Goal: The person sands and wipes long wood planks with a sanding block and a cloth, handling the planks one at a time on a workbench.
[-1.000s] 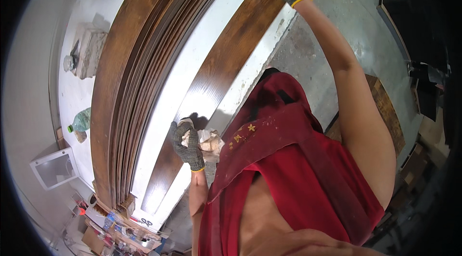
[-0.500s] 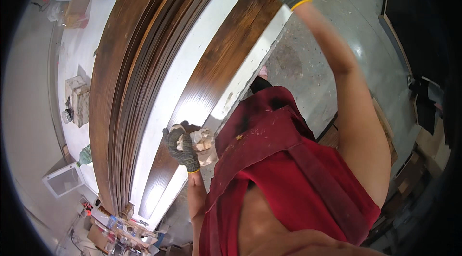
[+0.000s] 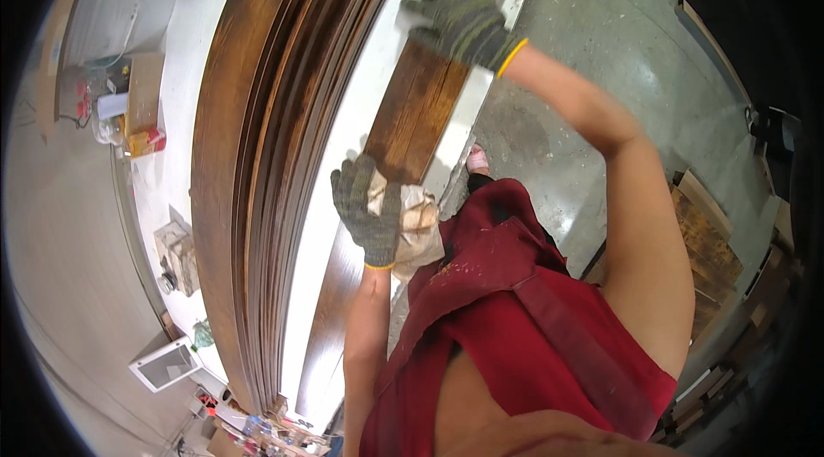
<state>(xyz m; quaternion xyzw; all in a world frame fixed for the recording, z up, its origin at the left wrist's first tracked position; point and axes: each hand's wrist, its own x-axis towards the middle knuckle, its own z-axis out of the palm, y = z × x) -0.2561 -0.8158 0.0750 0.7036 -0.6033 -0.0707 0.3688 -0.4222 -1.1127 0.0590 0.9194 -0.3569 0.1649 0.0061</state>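
Note:
A long brown wood-grained board lies lengthwise along the white bench top, passing under both of my hands. My left hand, in a dark green-grey knit glove with a yellow cuff, is closed on a crumpled, stained whitish rag. The rag rests at the board and hangs toward its right edge. Farther up, near the bench's far end, my right hand in a matching glove reaches across the board. Its fingers are bent around a pale, blurred thing at its left side, whose kind I cannot make out.
Several brown boards stand in a tight row left of the board. On the white table beyond them are a small stained block-like box and a white-framed panel. Concrete floor and stacked boards lie to the right.
The view has shifted. My left hand has moved with the rag farther up along the board, closer to my right hand. My right hand is still near the bench's far end.

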